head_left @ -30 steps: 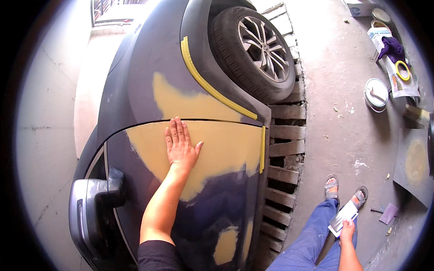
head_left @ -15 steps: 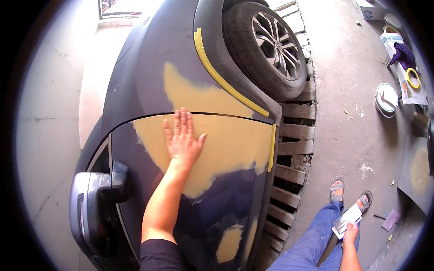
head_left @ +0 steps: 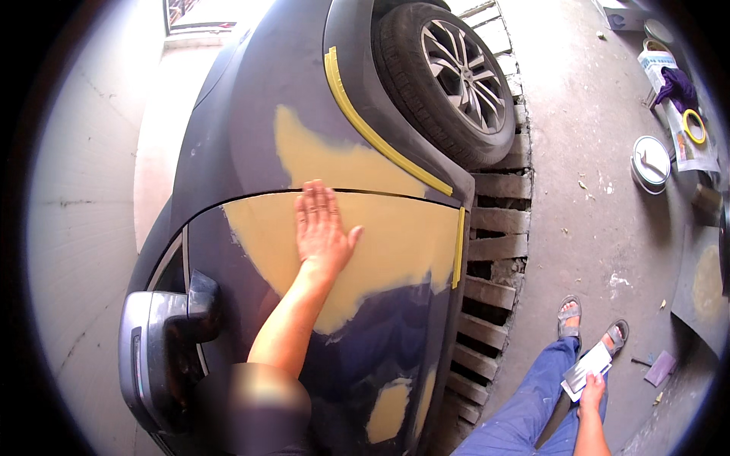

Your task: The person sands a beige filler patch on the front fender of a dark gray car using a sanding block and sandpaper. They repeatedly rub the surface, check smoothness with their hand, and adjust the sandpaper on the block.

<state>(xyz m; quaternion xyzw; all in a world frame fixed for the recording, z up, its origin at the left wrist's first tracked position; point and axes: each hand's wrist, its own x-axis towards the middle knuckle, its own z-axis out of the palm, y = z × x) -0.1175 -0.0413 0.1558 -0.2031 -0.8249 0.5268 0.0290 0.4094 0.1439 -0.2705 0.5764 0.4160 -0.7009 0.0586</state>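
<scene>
Left hand (head_left: 325,237) flat on the yellow filler patch (head_left: 399,239) of the car door (head_left: 361,325); right hand (head_left: 593,393) gripping flat plates (head_left: 585,366).

From where I stand: left fingers straight, released, tips at the seam (head_left: 384,193) on the door's far edge. Right fingers clenched on the plates, right of the door, over the person's legs (head_left: 526,399). Mirror (head_left: 157,353) sits left of the door, wheel (head_left: 462,85) past its far edge, round can (head_left: 648,181) on the floor (head_left: 566,235) well right of it.

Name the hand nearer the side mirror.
Left: the left hand, on the tan patch, is above-right of the side mirror; the right hand is far to its right.
</scene>
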